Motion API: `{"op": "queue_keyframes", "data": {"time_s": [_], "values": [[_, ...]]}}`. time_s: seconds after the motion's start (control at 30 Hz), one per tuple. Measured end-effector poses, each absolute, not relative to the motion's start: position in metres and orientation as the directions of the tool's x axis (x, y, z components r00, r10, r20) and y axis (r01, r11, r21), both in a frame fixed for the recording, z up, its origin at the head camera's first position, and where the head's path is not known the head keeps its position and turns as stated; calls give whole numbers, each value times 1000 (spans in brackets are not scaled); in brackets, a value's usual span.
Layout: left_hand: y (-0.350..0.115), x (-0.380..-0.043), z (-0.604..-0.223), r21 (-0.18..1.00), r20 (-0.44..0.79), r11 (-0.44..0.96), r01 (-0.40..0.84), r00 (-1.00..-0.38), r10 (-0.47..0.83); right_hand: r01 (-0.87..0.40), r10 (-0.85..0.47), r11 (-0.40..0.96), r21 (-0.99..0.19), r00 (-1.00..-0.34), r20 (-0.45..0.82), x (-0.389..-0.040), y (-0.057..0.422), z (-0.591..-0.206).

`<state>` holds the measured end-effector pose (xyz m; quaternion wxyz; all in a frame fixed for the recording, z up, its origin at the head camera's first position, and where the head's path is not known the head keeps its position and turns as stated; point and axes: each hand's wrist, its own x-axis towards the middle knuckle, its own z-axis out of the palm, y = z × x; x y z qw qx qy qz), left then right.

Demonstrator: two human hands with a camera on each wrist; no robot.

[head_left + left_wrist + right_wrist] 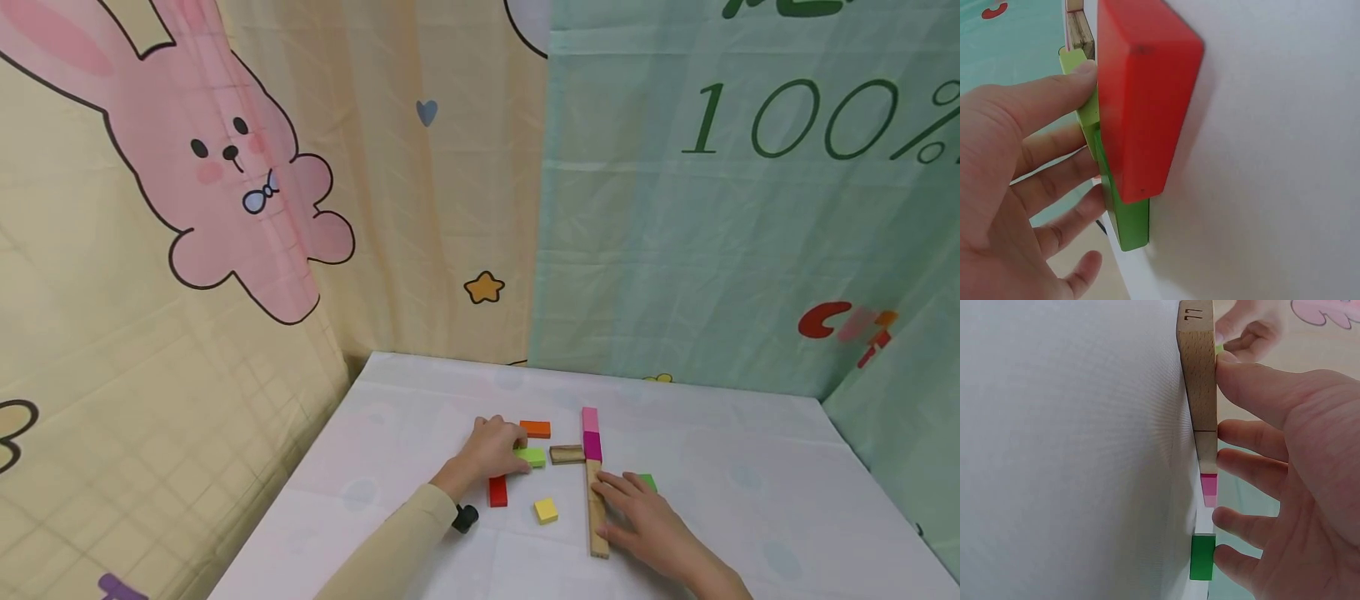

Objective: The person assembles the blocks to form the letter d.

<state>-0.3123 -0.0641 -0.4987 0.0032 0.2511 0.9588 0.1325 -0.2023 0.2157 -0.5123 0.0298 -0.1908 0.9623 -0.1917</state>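
My left hand (491, 447) pinches a light green block (534, 457) between thumb and fingers, low over the table. In the left wrist view a darker green block (1130, 222) lies below it, partly behind a red block (1147, 106). My right hand (647, 518) rests its thumb and fingertips on two plain wooden blocks (598, 533) set end to end. That line continues away with a magenta block (592, 447) and a pink block (590, 418). Another wooden block (566, 455) lies crosswise, its right end at the line.
An orange block (536, 429) lies beyond the light green one. Nearer me is a yellow block (546, 511). To the right, a green block (1202, 557) lies under the right hand's outer fingers. Printed curtains (420, 208) stand behind the white table (720, 433).
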Motion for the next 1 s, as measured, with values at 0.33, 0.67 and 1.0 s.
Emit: {"op": "queue_keyframes", "data": {"time_s": [0.33, 0.67, 1.0], "values": [[-56, -308, -500, 222, 108, 863, 454, -891, 441, -361, -382, 847, -390, -924, 26, -203, 216, -511], [-48, -300, -501, 180, 130, 880, 440, -897, 422, -357, -379, 851, -386, -925, 19, -203, 215, -514], [-42, -296, -504, 155, 141, 883, 443, -894, 424, -342, -368, 859, -381, -930, 5, -203, 215, -515]]}}
